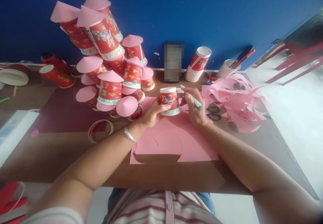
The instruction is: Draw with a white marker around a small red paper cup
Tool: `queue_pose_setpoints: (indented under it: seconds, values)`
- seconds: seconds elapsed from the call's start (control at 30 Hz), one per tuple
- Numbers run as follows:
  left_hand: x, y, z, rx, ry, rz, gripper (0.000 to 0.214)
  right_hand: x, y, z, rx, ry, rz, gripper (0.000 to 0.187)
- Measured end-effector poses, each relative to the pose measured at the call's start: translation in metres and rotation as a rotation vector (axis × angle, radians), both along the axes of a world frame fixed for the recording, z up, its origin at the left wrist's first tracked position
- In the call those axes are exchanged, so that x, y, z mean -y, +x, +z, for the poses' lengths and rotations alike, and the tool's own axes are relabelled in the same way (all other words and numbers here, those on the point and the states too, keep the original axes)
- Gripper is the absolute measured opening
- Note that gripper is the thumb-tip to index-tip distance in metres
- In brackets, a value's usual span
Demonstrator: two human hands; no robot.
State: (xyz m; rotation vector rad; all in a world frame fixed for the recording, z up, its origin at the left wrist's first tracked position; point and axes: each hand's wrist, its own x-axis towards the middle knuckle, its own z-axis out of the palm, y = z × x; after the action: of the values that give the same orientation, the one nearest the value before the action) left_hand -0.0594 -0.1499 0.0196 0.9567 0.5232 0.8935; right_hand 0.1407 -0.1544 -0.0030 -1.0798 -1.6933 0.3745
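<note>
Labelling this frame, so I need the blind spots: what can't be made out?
Phone-like device: head view, its face is pixelated.
Left hand: head view, some fingers hidden behind the patterned cup.
Marker: head view, partly hidden by the right hand.
Stacked red cups: head view, some partly hidden by others.
White box: head view, cut off at the left edge.

Hands, centre: two (left hand, right hand)
Held cup, centre: one
Marker, centre: one
Pink cones, left: at least ten, some partly hidden
Scissors, right of centre: one pair
</note>
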Motion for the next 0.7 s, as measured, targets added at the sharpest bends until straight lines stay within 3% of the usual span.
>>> queue_pose_setpoints:
  seconds: [0.07, 0.23, 0.47, 0.7]
  values:
    - [-0.001, -0.002, -0.004, 0.002, 0.018, -0.009, 0.042, 0.004, -0.001, 0.006, -0.066, -0.020, 0.000, 0.032]
    - [-0.005, -0.005, -0.013, 0.000, 0.047, 0.040, 0.039, 0.011, -0.003, 0.020, -0.033, 0.094, 0.004, 0.021]
    - [-0.005, -0.001, -0.009, -0.011, 0.063, 0.032, 0.039, 0.018, 0.000, 0.025, -0.155, -0.016, 0.013, 0.010]
    - [-0.008, -0.002, -0.012, 0.002, 0.090, 0.014, 0.031, 0.025, -0.005, 0.039, -0.010, 0.183, 0.070, 0.008]
